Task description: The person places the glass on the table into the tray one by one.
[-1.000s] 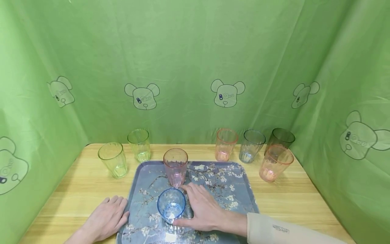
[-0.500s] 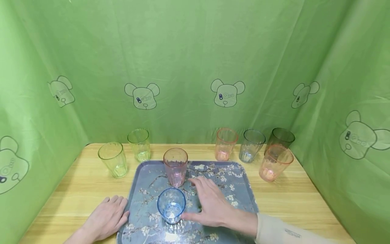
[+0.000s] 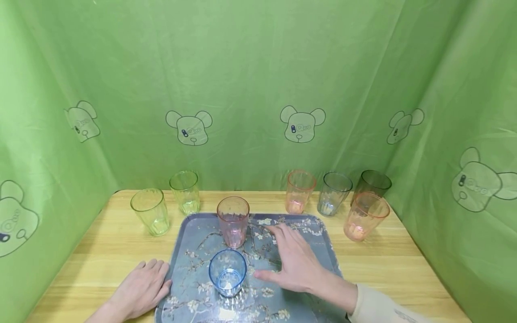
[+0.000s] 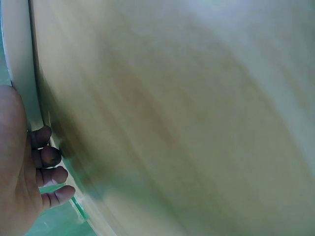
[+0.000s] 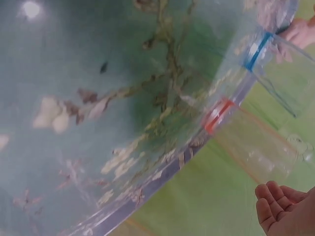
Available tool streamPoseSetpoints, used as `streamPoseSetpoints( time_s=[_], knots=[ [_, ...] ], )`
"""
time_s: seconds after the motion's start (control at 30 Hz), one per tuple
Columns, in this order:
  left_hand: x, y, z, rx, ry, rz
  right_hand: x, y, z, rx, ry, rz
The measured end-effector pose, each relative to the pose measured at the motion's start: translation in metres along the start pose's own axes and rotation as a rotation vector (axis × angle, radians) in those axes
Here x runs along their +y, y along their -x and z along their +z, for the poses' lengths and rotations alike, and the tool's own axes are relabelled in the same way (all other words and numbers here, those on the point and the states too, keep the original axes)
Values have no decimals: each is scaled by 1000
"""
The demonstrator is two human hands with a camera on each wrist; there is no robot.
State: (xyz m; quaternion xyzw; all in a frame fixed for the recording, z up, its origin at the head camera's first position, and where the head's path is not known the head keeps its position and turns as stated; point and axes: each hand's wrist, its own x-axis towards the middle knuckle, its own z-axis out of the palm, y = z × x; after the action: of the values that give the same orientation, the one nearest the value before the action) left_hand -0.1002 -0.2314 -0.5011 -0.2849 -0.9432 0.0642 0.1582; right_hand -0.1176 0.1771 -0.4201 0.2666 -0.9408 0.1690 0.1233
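The right hand (image 3: 296, 264) has its grip wide, thumb and fingers spread apart above a blue-grey tray (image 3: 190, 242) printed with white blossom branches. Just beside its thumb, a see-through blue tumbler (image 3: 228, 274) stands upright on the tray; beyond that stands a see-through pink tumbler (image 3: 233, 222). The left hand (image 3: 142, 287) lies palm down, fingers relaxed, on the pale wooden worktop (image 3: 383, 264) at the tray's left edge. Farther back on the left I see two see-through light-green tumblers (image 3: 150, 213); on the right, four more tumblers (image 3: 333, 195), orange-pink, blue-grey and smoky dark. Green cloth (image 3: 242, 67) hangs behind.
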Motion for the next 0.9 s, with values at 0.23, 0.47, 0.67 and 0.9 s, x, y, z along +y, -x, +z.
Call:
streamPoseSetpoints(
  time_s=[0.23, 0.47, 0.67, 0.9],
  knots=[
    [0, 0, 0, -2, -3, 2, 14, -4, -8, 28, 7, 50],
    [0, 0, -1, -9, 0, -3, 31, -7, -13, 52, 29, 124],
    [-1, 1, 0, -40, 18, -14, 45, -11, -14, 97, 30, 148],
    [0, 0, -1, -49, 25, -11, 59, -16, -16, 124, 48, 183]
  ],
)
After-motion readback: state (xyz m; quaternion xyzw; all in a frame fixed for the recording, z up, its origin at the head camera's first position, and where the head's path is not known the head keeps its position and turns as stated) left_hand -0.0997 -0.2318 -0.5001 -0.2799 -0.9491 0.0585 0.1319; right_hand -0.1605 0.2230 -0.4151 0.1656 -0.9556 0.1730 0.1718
